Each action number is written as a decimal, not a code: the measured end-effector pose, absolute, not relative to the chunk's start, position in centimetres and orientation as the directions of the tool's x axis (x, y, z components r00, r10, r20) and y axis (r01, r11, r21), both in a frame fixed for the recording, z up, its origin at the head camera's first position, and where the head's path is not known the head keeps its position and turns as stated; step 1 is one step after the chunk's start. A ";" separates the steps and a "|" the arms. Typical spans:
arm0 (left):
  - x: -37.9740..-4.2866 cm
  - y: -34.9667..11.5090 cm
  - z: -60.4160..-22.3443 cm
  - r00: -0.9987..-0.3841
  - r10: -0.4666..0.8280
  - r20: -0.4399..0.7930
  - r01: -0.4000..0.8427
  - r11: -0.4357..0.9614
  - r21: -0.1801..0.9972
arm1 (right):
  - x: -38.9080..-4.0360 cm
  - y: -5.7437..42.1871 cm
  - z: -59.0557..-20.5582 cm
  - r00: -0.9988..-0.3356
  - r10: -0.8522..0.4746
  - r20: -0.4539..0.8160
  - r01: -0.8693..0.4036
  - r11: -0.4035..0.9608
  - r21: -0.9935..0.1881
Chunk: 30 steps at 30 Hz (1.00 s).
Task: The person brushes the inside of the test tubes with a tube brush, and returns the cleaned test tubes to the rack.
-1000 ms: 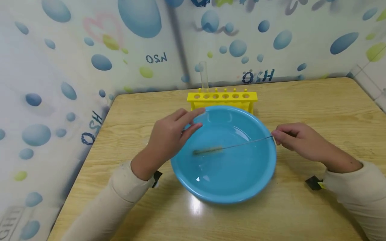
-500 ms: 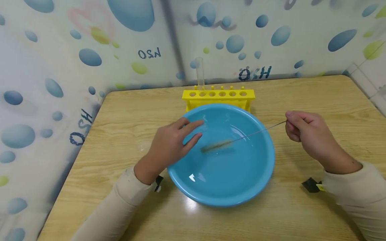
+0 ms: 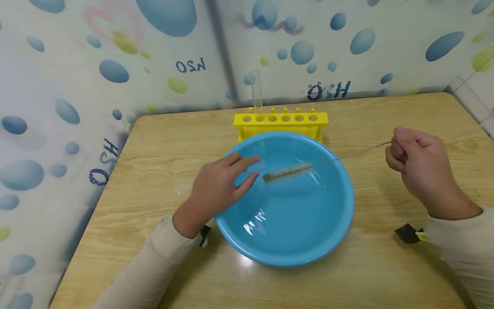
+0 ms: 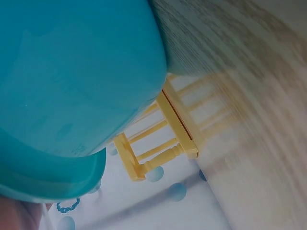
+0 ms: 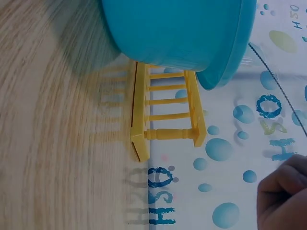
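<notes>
The table (image 3: 386,274) runs wide right of one basin (image 3: 283,257); one rack (image 3: 279,120) sits close behind its far rim. Of two tubes, the racked tube (image 3: 256,90) stands; the held tube (image 3: 182,187) is clamped in the left hand (image 3: 216,184). The right hand (image 3: 428,171), farther right than before, pinches one brush (image 3: 287,172), bristles over the basin.

Cream sleeves (image 3: 148,262) have black tabs (image 3: 407,233) near the cuffs (image 3: 451,224), one yellow-marked.
</notes>
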<state>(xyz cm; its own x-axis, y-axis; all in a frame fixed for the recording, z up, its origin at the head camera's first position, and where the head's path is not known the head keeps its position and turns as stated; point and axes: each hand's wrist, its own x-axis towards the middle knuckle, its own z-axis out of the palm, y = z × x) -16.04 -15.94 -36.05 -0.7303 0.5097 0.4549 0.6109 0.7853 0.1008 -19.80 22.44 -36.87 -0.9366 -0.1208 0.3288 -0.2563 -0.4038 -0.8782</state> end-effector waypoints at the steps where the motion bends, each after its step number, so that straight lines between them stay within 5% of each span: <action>1: -16.1 -15.9 -36.0 -0.733 0.507 0.454 0.608 0.788 0.102 | -19.9 22.5 -36.8 -0.935 -0.105 0.340 -0.264 -0.436 -0.861; 13: -16.1 -16.0 -36.3 -0.736 0.503 0.454 0.599 0.795 0.091 | -20.0 22.9 -36.3 -0.942 0.027 0.335 -0.301 -0.516 -0.802; 30: -16.1 -16.1 -36.2 -0.735 0.514 0.443 0.604 0.793 0.082 | -19.9 22.5 -36.7 -0.956 -0.109 0.272 -0.162 -0.576 -0.801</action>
